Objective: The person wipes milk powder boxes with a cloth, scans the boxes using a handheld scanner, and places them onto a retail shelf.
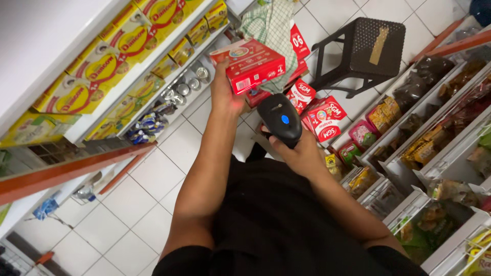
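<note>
My left hand (223, 94) holds up a red carton (249, 64) with its barcode end facing me. My right hand (302, 153) grips a black handheld barcode scanner (280, 118) with a lit blue dot on top, pointed at the carton from just below it. A red glow falls on my left wrist. Several more red cartons (319, 118) lie piled on the floor beyond the scanner.
Yellow boxes (97, 66) and small tins (184, 88) fill the white shelves at left. Snack packets (409, 122) fill the racks at right. A black stool (364, 47) stands on the white tiled floor ahead, beside a checked cloth (271, 25).
</note>
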